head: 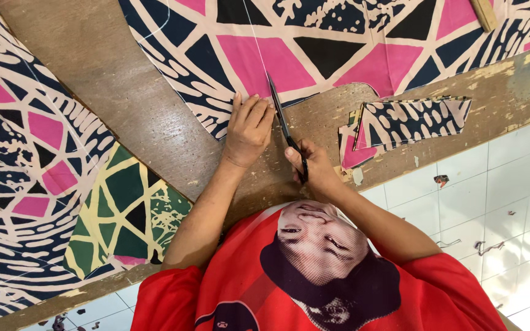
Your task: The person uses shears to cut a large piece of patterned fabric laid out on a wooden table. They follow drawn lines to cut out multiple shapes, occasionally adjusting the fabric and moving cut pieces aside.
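Your left hand (pixel 248 130) lay flat, fingers (pixel 257 109) spread open, pressing the cloth (pixel 314 55) to the table (pixel 124 92); your right hand (pixel 315 168) was closed through the handles of the scissors (pixel 284 122), blades pointing away from you just beside your left fingers; the cloth, patterned pink, black and cream, lay beyond both hands; folded scraps (pixel 409 119) sat to the right.

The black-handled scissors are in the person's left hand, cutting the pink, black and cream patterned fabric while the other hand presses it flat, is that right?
Not quite. The head view shows the black-handled scissors in the right hand, not the left. The left hand is the one pressing the pink, black and cream patterned fabric flat on the brown wooden table.
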